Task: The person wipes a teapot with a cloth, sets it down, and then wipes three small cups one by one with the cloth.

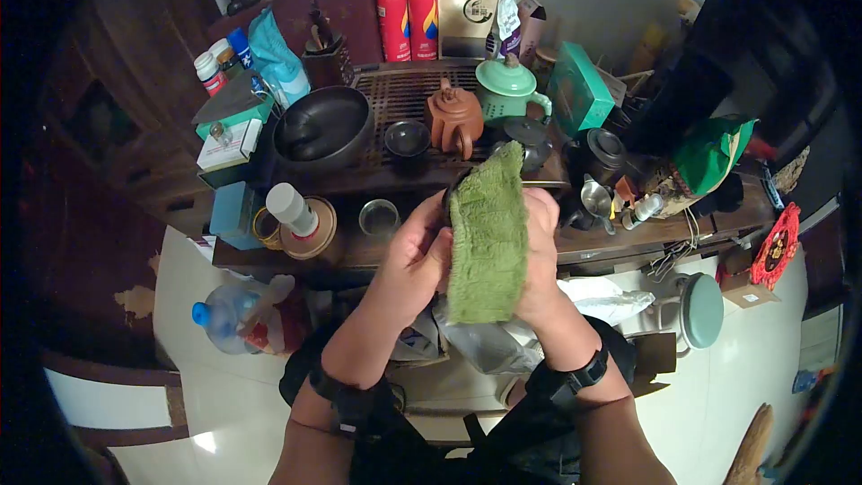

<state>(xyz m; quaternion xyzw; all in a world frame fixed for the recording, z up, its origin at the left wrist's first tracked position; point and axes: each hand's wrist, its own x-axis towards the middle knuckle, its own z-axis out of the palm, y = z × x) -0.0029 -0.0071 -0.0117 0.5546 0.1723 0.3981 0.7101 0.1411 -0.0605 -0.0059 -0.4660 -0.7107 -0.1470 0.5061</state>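
We locate the slatted tea tray [395, 94] at 12 o'clock from the hands, with 1 dark bowl [323, 130] at 10 o'clock. The green cloth [488, 238] hangs at frame centre, covering a dark cup [448, 200]. The left hand [413, 256] at 9 o'clock and right hand [541, 251] at 3 o'clock both grip the cloth, fingers closed.

green cloth [488, 233]: fluffy terry, matt | brown teapot [453, 117]: matt clay | tea tray [395, 94]: slatted wood
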